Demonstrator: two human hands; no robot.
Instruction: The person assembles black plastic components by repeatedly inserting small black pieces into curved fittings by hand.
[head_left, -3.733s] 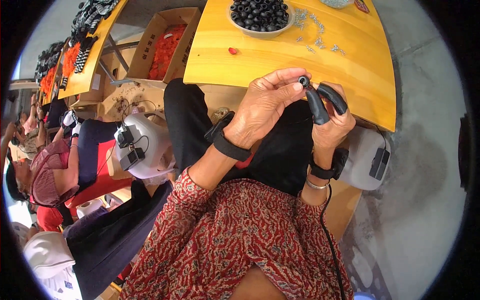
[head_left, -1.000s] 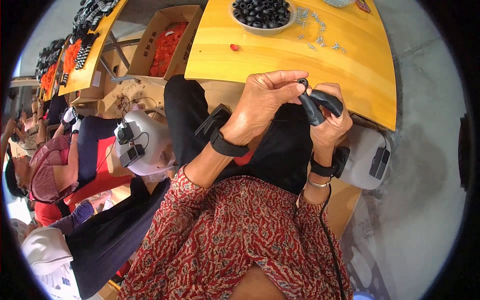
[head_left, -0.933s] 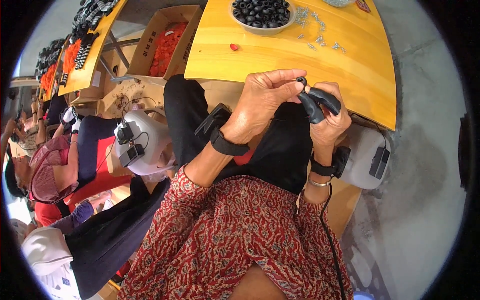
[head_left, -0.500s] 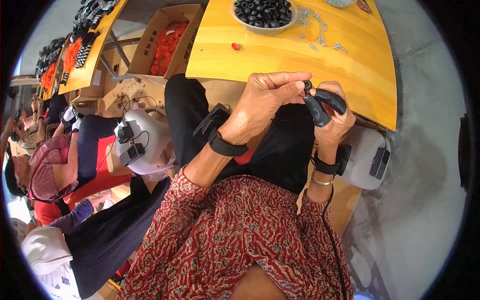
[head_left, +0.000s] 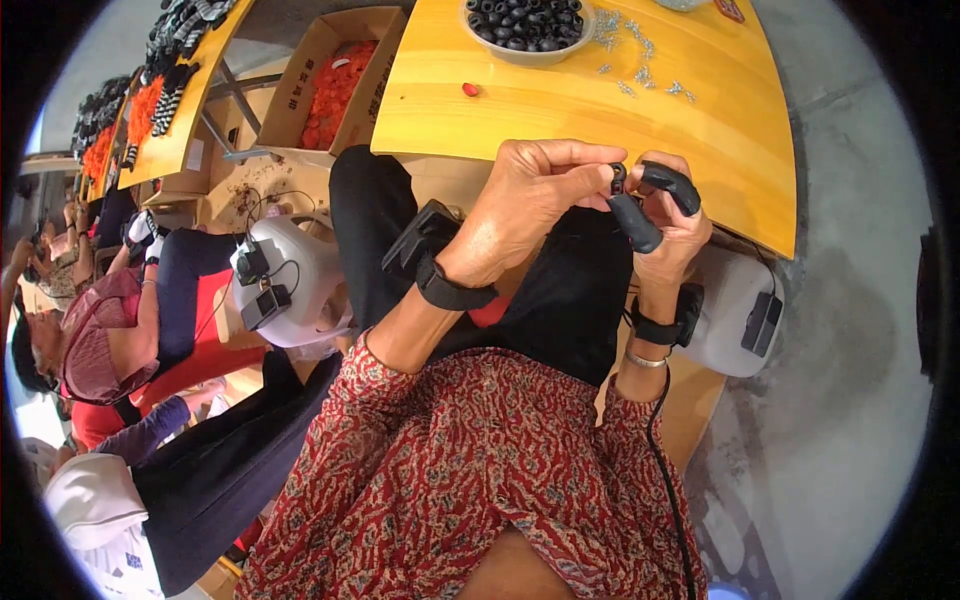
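My left hand [head_left: 540,200] pinches a small black ring-shaped piece [head_left: 618,178] between thumb and forefinger, just off the table's near edge. Facing it, my right hand [head_left: 672,235] is partly curled. Black tubular covers sit on its thumb [head_left: 634,222] and forefinger [head_left: 672,187]. The covered thumb reaches the lower side of the piece, and the bare forefinger tip is beside it. Anything tiny between these right fingertips is too small to make out. Beyond my hands, a clear tub [head_left: 529,55] holds many similar black pieces, with small silvery parts [head_left: 642,78] scattered next to it.
The yellow table [head_left: 450,125] carries a small red bit [head_left: 470,90]. A cardboard box [head_left: 286,95] of orange-red pieces stands left of it. Pale plastic stools [head_left: 300,240] flank my legs, and a seated person [head_left: 105,330] works at my left. A cable runs along my right forearm.
My right forefinger has lifted away from its thumb, widening the gap between the two black covers. The left hand keeps its pinch on the black piece, almost in place.
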